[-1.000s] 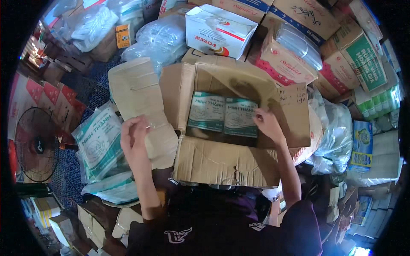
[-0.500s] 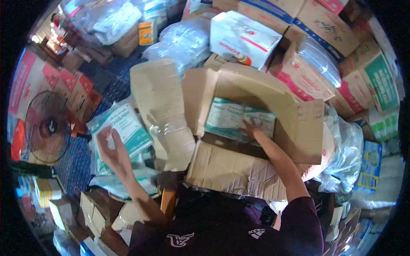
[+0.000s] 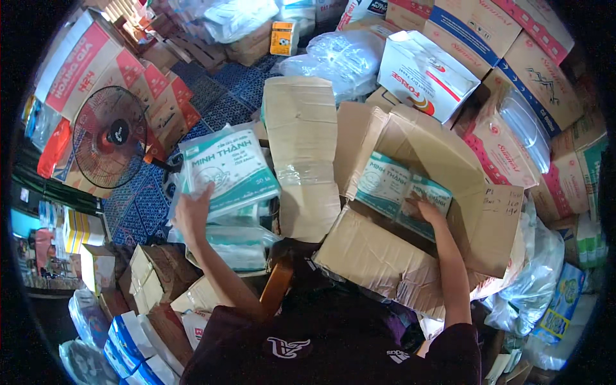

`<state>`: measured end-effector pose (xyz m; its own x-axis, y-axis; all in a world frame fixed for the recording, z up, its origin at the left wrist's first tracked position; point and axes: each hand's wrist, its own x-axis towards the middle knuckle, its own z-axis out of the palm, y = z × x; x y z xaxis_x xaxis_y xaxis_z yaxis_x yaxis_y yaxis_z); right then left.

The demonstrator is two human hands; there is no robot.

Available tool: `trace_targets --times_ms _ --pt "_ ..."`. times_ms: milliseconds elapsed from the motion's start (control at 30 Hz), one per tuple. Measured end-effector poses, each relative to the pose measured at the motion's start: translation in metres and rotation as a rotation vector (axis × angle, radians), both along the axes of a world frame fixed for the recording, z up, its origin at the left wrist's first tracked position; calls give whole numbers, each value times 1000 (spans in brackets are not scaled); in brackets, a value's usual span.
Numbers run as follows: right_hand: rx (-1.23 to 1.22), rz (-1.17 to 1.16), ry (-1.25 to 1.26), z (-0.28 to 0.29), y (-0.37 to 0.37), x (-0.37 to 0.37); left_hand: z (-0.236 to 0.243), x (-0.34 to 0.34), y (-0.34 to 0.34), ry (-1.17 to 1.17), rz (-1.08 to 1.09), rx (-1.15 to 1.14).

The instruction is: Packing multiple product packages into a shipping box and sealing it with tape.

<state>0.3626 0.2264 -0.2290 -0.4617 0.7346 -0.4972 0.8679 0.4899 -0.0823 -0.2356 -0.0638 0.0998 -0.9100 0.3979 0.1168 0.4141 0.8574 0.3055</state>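
Separating packet from carton: cardboard sheet; fan far left.

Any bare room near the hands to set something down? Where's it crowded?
Bare: blue patterned floor between the red-marked cartons, the green-and-white packs and the taped cardboard strip. That strip's face is bare too, between the packs and the open carton, but its support is hidden. Crowded: stacked boxes upper right, smaller boxes lower left.

One head-worn fisheye looks down, fairly close, over an open carton, its rim perhaps distorted.
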Motion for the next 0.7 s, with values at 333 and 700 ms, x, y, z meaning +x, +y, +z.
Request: trace_targets --times_ms 333,700 --pt "-116 54 71 41 -10 -80 48 18 -30 -96 -177 584" --pt "-138 -291 784 107 -5 -83 79 138 17 -171 -445 1391"
